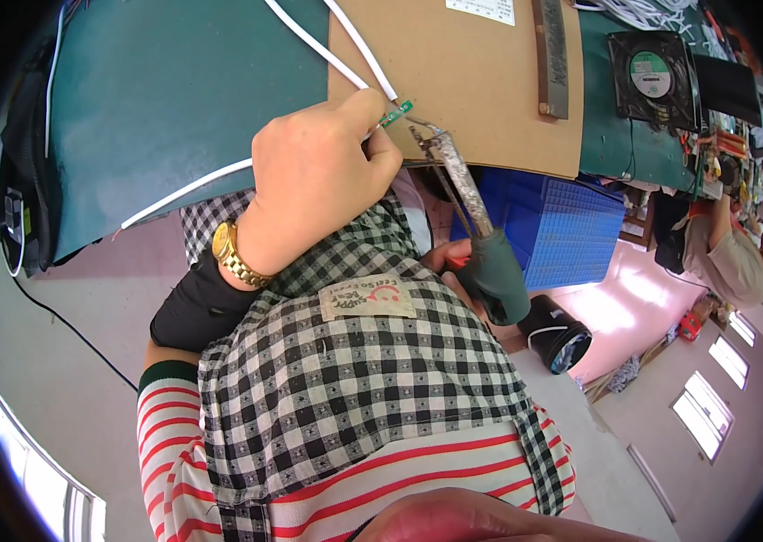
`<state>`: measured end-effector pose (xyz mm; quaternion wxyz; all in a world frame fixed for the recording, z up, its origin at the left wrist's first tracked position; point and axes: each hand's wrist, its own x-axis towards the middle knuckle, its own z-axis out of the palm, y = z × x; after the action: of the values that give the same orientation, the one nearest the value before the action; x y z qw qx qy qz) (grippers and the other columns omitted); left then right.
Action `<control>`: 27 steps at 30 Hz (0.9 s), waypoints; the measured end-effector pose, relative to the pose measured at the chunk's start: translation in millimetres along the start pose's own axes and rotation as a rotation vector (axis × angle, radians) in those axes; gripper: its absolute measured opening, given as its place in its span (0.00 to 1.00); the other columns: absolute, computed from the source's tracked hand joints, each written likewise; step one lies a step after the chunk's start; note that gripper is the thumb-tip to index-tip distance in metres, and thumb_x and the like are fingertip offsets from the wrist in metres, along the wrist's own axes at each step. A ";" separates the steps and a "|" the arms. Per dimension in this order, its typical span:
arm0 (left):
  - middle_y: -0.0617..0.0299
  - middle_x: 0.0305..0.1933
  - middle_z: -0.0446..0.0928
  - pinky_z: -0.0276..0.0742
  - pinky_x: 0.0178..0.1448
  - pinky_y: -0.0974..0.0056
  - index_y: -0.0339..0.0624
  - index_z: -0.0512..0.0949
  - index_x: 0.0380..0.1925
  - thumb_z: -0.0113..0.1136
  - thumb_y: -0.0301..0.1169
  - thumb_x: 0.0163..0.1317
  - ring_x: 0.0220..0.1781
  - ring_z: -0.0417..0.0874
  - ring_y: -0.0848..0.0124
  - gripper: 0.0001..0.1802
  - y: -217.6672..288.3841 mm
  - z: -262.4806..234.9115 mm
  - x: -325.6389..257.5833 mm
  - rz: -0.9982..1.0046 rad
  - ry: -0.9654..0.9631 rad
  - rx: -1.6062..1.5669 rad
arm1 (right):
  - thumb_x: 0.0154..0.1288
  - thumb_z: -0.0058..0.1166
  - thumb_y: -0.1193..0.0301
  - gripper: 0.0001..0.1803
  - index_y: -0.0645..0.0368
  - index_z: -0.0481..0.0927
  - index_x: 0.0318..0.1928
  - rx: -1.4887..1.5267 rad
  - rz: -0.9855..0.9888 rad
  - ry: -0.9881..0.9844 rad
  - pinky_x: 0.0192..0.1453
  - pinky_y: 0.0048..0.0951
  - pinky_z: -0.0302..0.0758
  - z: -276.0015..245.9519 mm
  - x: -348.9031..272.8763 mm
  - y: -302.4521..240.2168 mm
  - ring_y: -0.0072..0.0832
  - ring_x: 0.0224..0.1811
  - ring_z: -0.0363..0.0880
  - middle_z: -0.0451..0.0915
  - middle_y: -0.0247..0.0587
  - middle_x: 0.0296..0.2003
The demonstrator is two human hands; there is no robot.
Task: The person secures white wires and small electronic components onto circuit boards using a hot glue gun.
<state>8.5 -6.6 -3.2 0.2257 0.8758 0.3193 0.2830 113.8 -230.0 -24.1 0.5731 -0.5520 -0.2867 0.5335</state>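
My left hand (314, 167), wearing a gold watch, is closed in a pinch on a small green circuit board (397, 114) above the cardboard's near edge. White cables (359, 41) run down from the far side to the fingers and the board; one cable's end meets the board. Another white cable (187, 191) sticks out left of the wrist. My right hand (454, 259), partly hidden behind a dark handle, grips a soldering gun (465, 185). The gun's tip is beside the board; whether it touches is too small to tell.
A brown cardboard sheet (472, 72) covers part of the green table (174, 90). A dark bar (550, 59) and a black fan (654, 79) lie to the right. Below are a blue crate (571, 230) and a black bucket (560, 334). Another person's arm (720, 226) shows far right.
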 end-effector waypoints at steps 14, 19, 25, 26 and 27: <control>0.61 0.14 0.71 0.66 0.17 0.61 0.45 0.73 0.18 0.56 0.27 0.42 0.14 0.74 0.62 0.02 -0.1 0.7 -0.8 -0.006 -0.010 0.006 | 0.67 0.44 0.78 0.18 0.52 0.59 0.54 -0.020 0.096 -0.037 0.52 0.34 0.71 1.4 -3.5 -7.9 0.31 0.45 0.73 0.72 0.44 0.39; 0.61 0.15 0.73 0.67 0.19 0.64 0.44 0.73 0.18 0.60 0.26 0.43 0.15 0.75 0.64 0.05 0.7 -1.8 -1.6 -0.016 -0.034 0.021 | 0.64 0.49 0.73 0.17 0.57 0.62 0.52 0.034 0.059 0.105 0.49 0.34 0.70 19.2 1.2 -5.7 0.31 0.40 0.73 0.72 0.43 0.35; 0.61 0.14 0.71 0.66 0.18 0.62 0.45 0.72 0.17 0.58 0.26 0.42 0.14 0.74 0.62 0.04 0.9 -1.4 -2.3 -0.015 -0.013 0.017 | 0.60 0.54 0.71 0.23 0.57 0.61 0.53 0.254 -0.249 0.361 0.39 0.36 0.71 24.1 9.1 15.8 0.33 0.31 0.72 0.71 0.44 0.31; 0.61 0.13 0.70 0.65 0.16 0.61 0.45 0.72 0.17 0.57 0.27 0.42 0.14 0.73 0.61 0.03 0.7 -0.6 -2.8 -0.004 0.005 0.014 | 0.59 0.54 0.71 0.22 0.57 0.62 0.52 0.273 -0.290 0.366 0.38 0.37 0.71 23.5 10.3 17.3 0.33 0.30 0.72 0.71 0.44 0.31; 0.61 0.13 0.70 0.65 0.16 0.61 0.45 0.72 0.17 0.57 0.27 0.42 0.14 0.73 0.61 0.03 0.2 0.5 -3.7 -0.004 0.005 0.018 | 0.59 0.54 0.71 0.22 0.57 0.62 0.52 0.276 -0.290 0.364 0.38 0.37 0.71 23.7 11.8 17.5 0.33 0.30 0.72 0.71 0.44 0.31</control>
<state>6.6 -9.3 -4.8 0.2176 0.8764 0.3240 0.2820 90.0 -214.4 -38.3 0.7556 -0.5084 -0.1797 0.3718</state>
